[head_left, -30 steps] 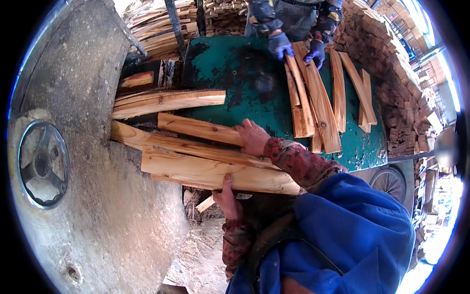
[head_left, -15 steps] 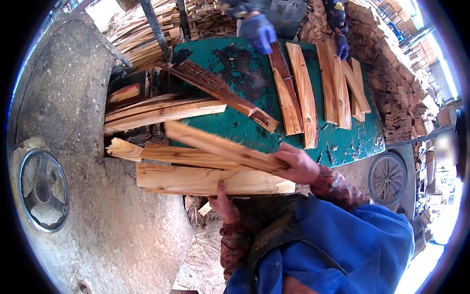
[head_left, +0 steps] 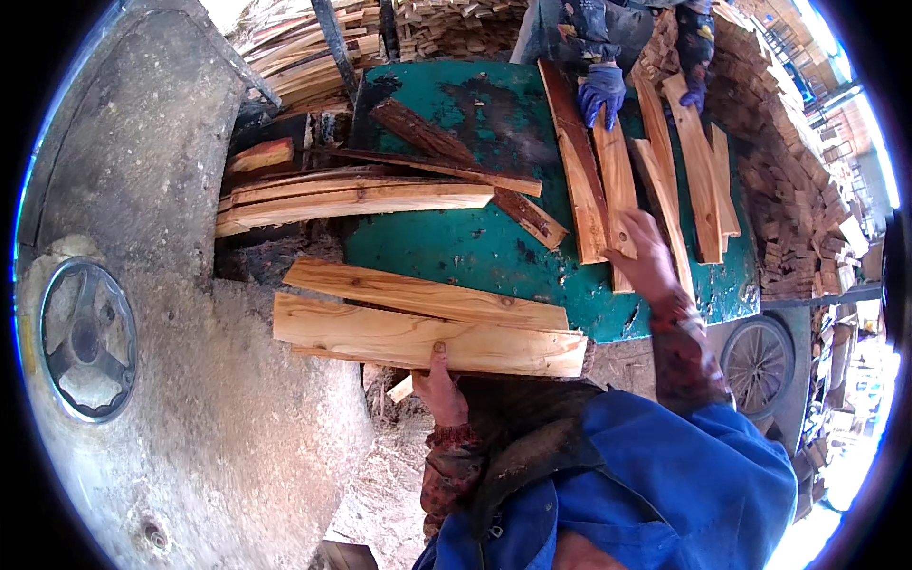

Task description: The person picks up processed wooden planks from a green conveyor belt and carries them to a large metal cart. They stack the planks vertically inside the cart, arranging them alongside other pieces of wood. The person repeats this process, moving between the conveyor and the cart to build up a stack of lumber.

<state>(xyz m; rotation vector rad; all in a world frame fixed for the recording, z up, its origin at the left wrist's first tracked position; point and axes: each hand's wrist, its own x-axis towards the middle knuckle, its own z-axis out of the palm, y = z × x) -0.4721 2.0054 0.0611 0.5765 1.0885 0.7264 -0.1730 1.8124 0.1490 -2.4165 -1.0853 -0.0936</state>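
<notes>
A pale, wide wooden board (head_left: 408,332) lies crosswise in front of me. My left hand (head_left: 442,391) grips its near edge, thumb on the top face and fingers hidden underneath. Just behind it rests a second, narrower plank (head_left: 418,293). My right hand (head_left: 651,258) reaches over the table to the near end of a lengthwise plank (head_left: 616,171); its fingers are apart and touch or hover over the wood. At that plank's far part is a co-worker's purple-gloved hand (head_left: 601,93). Their other gloved hand (head_left: 693,95) is on another plank (head_left: 701,180).
The green, peeling table (head_left: 456,242) also bears a bark-edged board (head_left: 575,176) and crossed bark slabs (head_left: 423,131). Long slats (head_left: 361,201) jut in from the left. A metal handwheel (head_left: 87,340) stands left, a spoked wheel (head_left: 758,366) right. Stacked wood (head_left: 788,199) rises behind.
My right hand has let go of a plank, which now lies behind the wide board, and has moved right over the table. The co-worker's hands have shifted along the planks; slats and slabs moved rightward.
</notes>
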